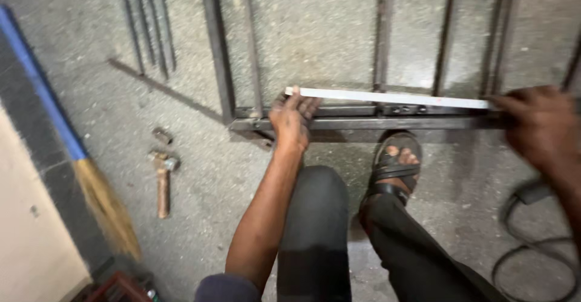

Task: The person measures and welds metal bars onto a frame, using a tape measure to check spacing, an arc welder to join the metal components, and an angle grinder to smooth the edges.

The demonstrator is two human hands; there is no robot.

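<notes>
A long white flat strip (387, 97) lies level across the near end of a dark metal grille frame (363, 122) on the concrete floor. My left hand (292, 119) grips the strip's left end and rests on the frame's corner. My right hand (540, 126), blurred, holds the strip's right end. My sandalled foot (396, 164) is planted just in front of the frame, between my bent knees.
A hammer (163, 178) and a small metal piece (162, 135) lie on the floor to the left. Several thin rods (148, 26) rest at the upper left. A broom (91, 181) runs along the left wall. A black cable (529, 241) loops at the right.
</notes>
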